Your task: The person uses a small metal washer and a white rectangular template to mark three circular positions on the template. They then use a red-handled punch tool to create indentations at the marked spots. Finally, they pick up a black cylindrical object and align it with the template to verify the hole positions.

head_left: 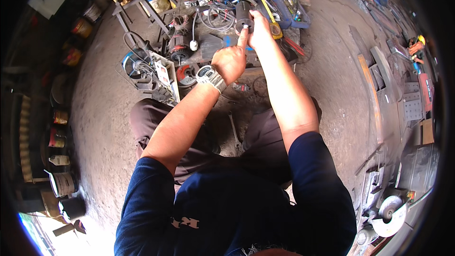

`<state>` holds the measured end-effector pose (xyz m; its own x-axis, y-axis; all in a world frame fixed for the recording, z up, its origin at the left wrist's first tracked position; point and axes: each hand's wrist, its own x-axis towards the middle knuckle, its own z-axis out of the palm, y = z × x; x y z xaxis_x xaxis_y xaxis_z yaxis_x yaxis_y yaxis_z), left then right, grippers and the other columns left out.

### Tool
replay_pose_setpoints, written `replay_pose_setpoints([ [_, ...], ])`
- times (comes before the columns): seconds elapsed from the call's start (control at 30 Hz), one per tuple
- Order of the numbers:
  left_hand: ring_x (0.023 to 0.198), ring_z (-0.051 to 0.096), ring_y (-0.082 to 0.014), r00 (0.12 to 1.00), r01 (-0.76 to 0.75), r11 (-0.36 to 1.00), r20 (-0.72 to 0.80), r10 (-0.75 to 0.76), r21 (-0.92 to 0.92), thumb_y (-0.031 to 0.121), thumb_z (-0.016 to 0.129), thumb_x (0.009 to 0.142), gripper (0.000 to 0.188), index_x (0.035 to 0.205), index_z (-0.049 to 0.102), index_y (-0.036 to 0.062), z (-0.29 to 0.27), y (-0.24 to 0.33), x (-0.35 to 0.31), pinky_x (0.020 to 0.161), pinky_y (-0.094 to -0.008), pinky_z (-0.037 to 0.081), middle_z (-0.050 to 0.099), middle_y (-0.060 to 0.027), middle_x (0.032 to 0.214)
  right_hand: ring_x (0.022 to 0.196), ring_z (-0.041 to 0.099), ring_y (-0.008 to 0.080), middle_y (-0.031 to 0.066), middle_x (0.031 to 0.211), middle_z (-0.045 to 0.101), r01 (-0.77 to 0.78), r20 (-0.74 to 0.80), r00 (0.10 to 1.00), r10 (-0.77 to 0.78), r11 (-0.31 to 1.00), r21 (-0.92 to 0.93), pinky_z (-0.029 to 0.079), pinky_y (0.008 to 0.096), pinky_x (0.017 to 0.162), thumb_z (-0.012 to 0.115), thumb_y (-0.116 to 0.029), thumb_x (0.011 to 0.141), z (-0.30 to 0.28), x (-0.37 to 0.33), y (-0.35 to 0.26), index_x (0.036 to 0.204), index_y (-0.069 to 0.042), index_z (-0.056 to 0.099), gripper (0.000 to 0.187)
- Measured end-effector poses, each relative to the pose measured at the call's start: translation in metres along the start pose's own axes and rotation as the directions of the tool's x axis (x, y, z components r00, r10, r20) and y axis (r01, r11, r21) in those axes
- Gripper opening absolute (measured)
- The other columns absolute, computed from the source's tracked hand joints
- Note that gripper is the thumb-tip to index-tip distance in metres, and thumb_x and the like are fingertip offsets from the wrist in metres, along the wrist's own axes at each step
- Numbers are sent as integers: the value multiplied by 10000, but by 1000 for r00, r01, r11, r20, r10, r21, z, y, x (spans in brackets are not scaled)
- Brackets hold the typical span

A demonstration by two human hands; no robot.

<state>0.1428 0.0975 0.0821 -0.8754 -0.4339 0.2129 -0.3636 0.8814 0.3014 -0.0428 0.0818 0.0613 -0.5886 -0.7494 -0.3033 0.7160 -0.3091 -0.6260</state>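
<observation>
My right hand (260, 31), reached out over the low work surface, is closed round the side of a dark cylinder (243, 13). The cylinder's round end faces me, and a small hole shows in it. My left hand (229, 61), with a watch (211, 78) on its wrist, stretches its index finger up to the lower edge of that end face. Its other fingers are curled in, and I see nothing held in them. A small white spot shows at the fingertip; I cannot tell what it is. Behind the cylinder lie coiled grey cables (215, 18).
A power-tool body (180, 50) and a red-and-grey disc (186, 74) lie left of my hands. To the right are a blue tray of tools (298, 16) and a yellow tool (271, 16). A wrench (234, 130) rests on the floor between my legs. Metal pieces (412, 99) lie far right.
</observation>
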Motion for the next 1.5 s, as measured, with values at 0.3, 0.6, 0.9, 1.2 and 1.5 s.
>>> replay_pose_setpoints([
  [0.3, 769, 737, -422, 998, -59, 996, -28, 61, 60, 177, 640, 940, 856, 1666, 206, 37, 2, -17, -3, 755, -532, 582, 735, -254, 813, 971, 618, 241, 70, 1066, 638, -19, -60, 998, 15, 997, -74, 525, 502, 816, 573, -281, 1029, 10, -17, 1, 1103, -125, 615, 178],
  [0.6, 909, 744, -245, 966, -188, 875, -79, 248, 447, 120, 625, 914, 805, 1660, 323, 116, -18, -40, -6, 833, -419, 549, 759, -79, 1017, 943, 634, 245, 45, 1057, 666, -9, 5, 1000, 10, 988, -151, 495, 558, 829, 519, -299, 1040, 23, -33, 1, 1100, -155, 623, 187],
  [0.9, 871, 717, -224, 960, -212, 758, -13, 279, 617, 116, 634, 934, 860, 1701, 254, 193, -37, -42, -9, 829, -407, 543, 735, -47, 958, 956, 651, 238, 47, 1058, 685, -30, 5, 1000, 31, 991, -127, 526, 539, 845, 546, -296, 1045, 27, -40, -2, 1107, -121, 651, 213],
  [1.2, 747, 702, -218, 979, -107, 751, -65, 195, 652, 163, 573, 956, 810, 1659, 236, -57, -10, -21, -14, 793, -432, 491, 717, -47, 820, 1064, 635, 296, 96, 1123, 641, 1, -14, 1000, -4, 984, -179, 464, 625, 927, 567, -327, 1025, 31, -32, 4, 1132, -93, 627, 264],
  [1.5, 724, 738, -227, 948, -101, 847, -209, 242, 522, 122, 640, 881, 784, 1609, 363, 35, -15, -14, -4, 698, -447, 552, 742, -55, 787, 849, 637, 245, 60, 940, 648, 73, 51, 996, -66, 985, -159, 523, 564, 798, 536, -267, 1059, 31, -40, -6, 1013, -106, 619, 186],
])
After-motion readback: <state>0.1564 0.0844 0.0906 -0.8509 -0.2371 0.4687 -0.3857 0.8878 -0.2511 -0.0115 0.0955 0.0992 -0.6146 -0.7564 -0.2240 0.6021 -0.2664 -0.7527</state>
